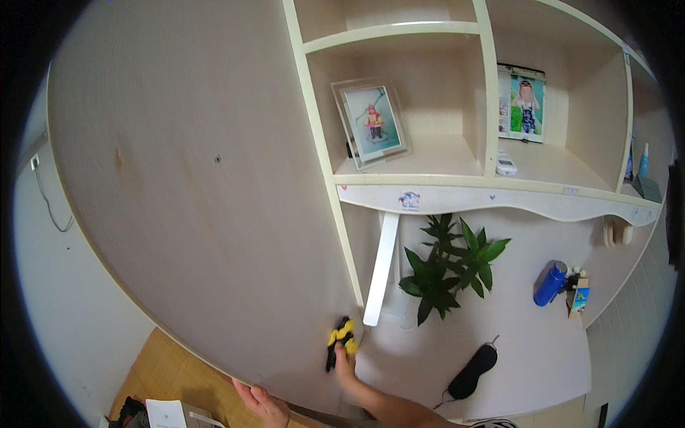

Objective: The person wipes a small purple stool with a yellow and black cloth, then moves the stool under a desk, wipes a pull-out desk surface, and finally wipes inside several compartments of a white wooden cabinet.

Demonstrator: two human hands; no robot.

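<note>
My right hand [344, 364] holds a small black-and-yellow object [342, 337], perhaps a clamp or hand tool, against the lower right part of a broad pale wood-grain panel [187, 241]. The fingers cover part of it. Lower left, my left hand [265, 406] grips the panel's bottom edge, and its palm side is partly hidden. A screw or bolt head [217, 159] shows in the panel. Left of it is a brown worn patch [120, 159]. To the right of my right hand stands a white desk lamp [382, 270], its long head tilted.
On the white desk [535, 364] are a potted plant [449, 262], a blue bottle [549, 283] and a black eye mask [473, 372]. Shelves above hold a photo frame [373, 123], a second picture [523, 104] and a white remote [505, 163]. A box [166, 413] stands lower left.
</note>
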